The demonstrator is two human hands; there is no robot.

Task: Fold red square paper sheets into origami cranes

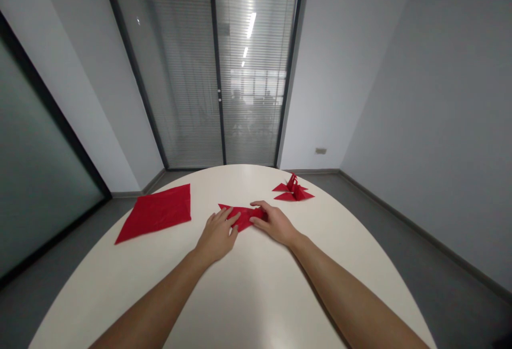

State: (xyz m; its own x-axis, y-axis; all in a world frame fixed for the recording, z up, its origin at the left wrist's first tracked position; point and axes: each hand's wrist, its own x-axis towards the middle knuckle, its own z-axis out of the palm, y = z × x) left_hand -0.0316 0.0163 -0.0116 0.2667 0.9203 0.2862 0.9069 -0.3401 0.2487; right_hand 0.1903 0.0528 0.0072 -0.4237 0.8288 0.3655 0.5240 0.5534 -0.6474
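A folded piece of red paper [245,217] lies on the table in front of me, its left corner pointed. Resting on its left part is my left hand [218,233], open, with the fingers spread and lying flat. At the paper's right end, my right hand [276,223] curls its thumb and fingers around the edge and grips it. The fingers partly cover the paper, so its exact fold is hidden. Beyond my right hand stand two red origami cranes [296,193], close together.
The round white table [224,306] carries a larger red sheet [160,211] at the left, flat and lightly creased. Behind the table is a glass door [256,98] with blinds. Grey walls [432,98] stand at both sides.
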